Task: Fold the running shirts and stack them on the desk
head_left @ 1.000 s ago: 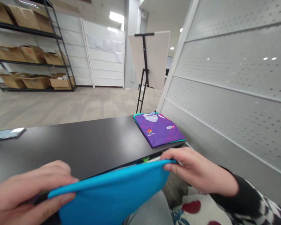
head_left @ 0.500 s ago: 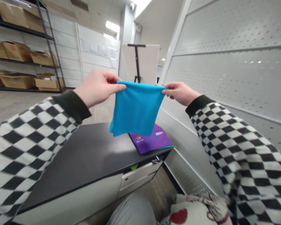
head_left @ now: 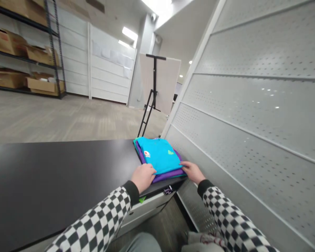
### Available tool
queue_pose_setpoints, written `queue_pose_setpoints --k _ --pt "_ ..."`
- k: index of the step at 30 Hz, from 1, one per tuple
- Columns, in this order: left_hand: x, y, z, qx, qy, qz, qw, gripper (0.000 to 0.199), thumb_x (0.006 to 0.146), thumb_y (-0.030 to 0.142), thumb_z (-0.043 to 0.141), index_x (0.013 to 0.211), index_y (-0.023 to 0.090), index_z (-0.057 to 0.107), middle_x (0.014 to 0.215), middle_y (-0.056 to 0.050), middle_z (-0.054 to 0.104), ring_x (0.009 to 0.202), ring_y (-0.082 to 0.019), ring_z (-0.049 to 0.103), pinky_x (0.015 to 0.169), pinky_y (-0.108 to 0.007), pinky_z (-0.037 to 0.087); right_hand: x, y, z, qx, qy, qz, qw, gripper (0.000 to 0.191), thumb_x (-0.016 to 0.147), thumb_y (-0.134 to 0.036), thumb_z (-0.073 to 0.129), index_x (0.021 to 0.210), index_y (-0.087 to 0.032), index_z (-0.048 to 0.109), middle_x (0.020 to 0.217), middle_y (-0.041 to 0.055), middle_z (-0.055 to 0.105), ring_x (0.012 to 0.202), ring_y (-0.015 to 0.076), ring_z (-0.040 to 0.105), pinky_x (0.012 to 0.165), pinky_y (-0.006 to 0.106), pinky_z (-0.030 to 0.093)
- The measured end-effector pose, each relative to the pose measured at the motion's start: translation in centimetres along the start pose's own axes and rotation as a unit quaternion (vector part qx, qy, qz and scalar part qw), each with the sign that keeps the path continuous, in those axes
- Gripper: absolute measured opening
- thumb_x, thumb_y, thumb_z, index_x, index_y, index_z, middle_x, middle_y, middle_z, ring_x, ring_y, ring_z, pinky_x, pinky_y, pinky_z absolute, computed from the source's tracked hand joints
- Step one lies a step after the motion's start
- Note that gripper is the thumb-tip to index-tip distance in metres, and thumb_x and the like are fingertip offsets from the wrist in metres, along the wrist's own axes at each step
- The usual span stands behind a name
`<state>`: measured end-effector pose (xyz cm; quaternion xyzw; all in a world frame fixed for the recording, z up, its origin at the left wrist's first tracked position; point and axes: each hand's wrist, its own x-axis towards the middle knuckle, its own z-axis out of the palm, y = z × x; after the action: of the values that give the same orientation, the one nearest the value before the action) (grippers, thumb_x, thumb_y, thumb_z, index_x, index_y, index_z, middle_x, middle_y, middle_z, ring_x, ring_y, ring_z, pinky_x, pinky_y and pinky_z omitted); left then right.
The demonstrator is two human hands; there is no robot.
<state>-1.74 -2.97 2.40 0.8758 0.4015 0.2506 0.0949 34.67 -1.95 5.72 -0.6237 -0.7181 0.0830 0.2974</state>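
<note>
A folded blue shirt (head_left: 161,155) lies flat with two small printed emblems facing up. Beneath it a folded purple shirt (head_left: 168,176) shows along the near and left edges, with a sliver of teal cloth under that. My left hand (head_left: 144,176) pinches the near left corner of the blue shirt. At the near right corner, my right hand (head_left: 193,171) grips the same shirt between thumb and fingers. The pile sits at the right end of a dark tabletop (head_left: 68,175).
A white perforated panel wall (head_left: 225,115) rises close on the right. Behind the table stands a board on a black easel (head_left: 154,80). Shelves with cardboard boxes (head_left: 9,75) are at far left. A small dark object (head_left: 168,190) and a green piece (head_left: 142,199) show at the cabinet front.
Both hands have come down, carrying the blue shirt from mid-air onto the purple pile. Its printed side now faces up. The view has shifted a little.
</note>
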Motion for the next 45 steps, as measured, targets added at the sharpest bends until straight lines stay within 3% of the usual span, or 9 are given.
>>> queue_pose_setpoints --k 5,19,23,27,35,38,40,43,45 --pt "-1.8 0.6 1.8 0.007 0.006 0.034 0.999 0.027 0.110 0.023 0.060 0.113 0.023 0.087 0.113 -0.012 0.078 0.106 -0.029 0.074 0.094 -0.041 0.057 -2.9 4.0 3.5 0.005 0.049 0.000 0.999 0.038 0.094 -0.037 0.064 0.120 -0.021 0.086 0.138 0.0120 0.083 0.130 0.0285 0.078 0.121 0.050 0.057" --pt "-2.5 1.5 1.6 -0.118 -0.002 0.076 0.990 0.031 0.108 0.034 0.060 0.107 0.024 0.089 0.111 -0.011 0.081 0.105 -0.026 0.076 0.096 -0.037 0.058 -4.4 2.9 1.8 -0.134 -0.014 -0.011 0.991 0.046 0.090 -0.017 0.059 0.131 -0.017 0.079 0.156 0.0184 0.071 0.150 0.0345 0.066 0.126 0.058 0.053" --pt "-5.1 0.7 0.5 -0.274 0.011 -0.030 0.961 0.031 0.100 0.031 0.064 0.111 0.021 0.091 0.109 -0.009 0.085 0.098 -0.024 0.078 0.093 -0.035 0.059 -4.5 -1.3 1.0 -0.164 -0.020 -0.052 0.985 0.059 0.088 -0.014 0.059 0.145 -0.015 0.074 0.168 0.0205 0.060 0.162 0.0390 0.052 0.131 0.064 0.046" --pt "-8.5 -1.1 -0.8 -0.428 -0.015 -0.163 0.889 0.036 0.096 0.035 0.066 0.115 0.016 0.089 0.106 -0.009 0.087 0.094 -0.024 0.078 0.091 -0.036 0.060 -5.0 -8.3 2.8 -0.125 -0.031 -0.173 0.977 0.054 0.096 -0.017 0.058 0.148 -0.020 0.073 0.161 0.0171 0.068 0.162 0.0377 0.053 0.130 0.065 0.048" --pt "-16.7 -3.2 -3.5 -0.597 0.069 -0.254 0.758 0.027 0.085 0.031 0.079 0.106 0.015 0.087 0.102 -0.010 0.083 0.095 -0.020 0.075 0.099 -0.036 0.058 0.0 -25.1 14.7 -0.031 -0.130 -0.312 0.941 0.041 0.105 -0.036 0.059 0.139 -0.023 0.079 0.147 0.0150 0.078 0.155 0.0361 0.061 0.130 0.061 0.049" --pt "-20.2 -6.0 -5.9 -0.591 0.114 -0.283 0.747 0.026 0.088 0.028 0.077 0.110 0.017 0.087 0.100 -0.010 0.082 0.081 -0.017 0.070 0.084 -0.033 0.059 2.1 -28.9 22.1 -0.015 -0.134 -0.241 0.961 0.054 0.102 -0.052 0.052 0.138 -0.022 0.080 0.149 0.0190 0.076 0.150 0.0386 0.066 0.126 0.059 0.053" --pt "-23.3 -8.9 -9.3 -0.502 0.159 -0.295 0.797 0.031 0.092 0.028 0.075 0.119 0.018 0.087 0.102 -0.010 0.082 0.078 -0.018 0.069 0.080 -0.034 0.060 2.8 -29.7 26.4 -0.038 -0.117 -0.197 0.973 0.064 0.095 -0.059 0.050 0.140 -0.022 0.078 0.155 0.0179 0.072 0.154 0.0437 0.061 0.128 0.067 0.048" --pt "-29.3 -13.8 -17.3 -0.229 0.271 -0.276 0.893 0.031 0.093 0.021 0.073 0.121 0.019 0.087 0.124 -0.013 0.084 0.110 -0.026 0.075 0.108 -0.040 0.058 3.3 -28.6 29.6 -0.039 -0.121 -0.179 0.976 0.072 0.089 -0.070 0.052 0.136 -0.023 0.079 0.155 0.0190 0.072 0.149 0.0463 0.064 0.125 0.066 0.052" --pt "-33.9 -17.2 -23.4 -0.064 0.350 -0.308 0.882 0.031 0.097 0.017 0.065 0.119 0.017 0.087 0.127 -0.014 0.084 0.120 -0.029 0.074 0.118 -0.044 0.053 3.5 -27.6 29.6 -0.029 -0.121 -0.164 0.979 0.070 0.088 -0.071 0.053 0.130 -0.024 0.082 0.152 0.0184 0.074 0.145 0.0461 0.068 0.124 0.063 0.055"
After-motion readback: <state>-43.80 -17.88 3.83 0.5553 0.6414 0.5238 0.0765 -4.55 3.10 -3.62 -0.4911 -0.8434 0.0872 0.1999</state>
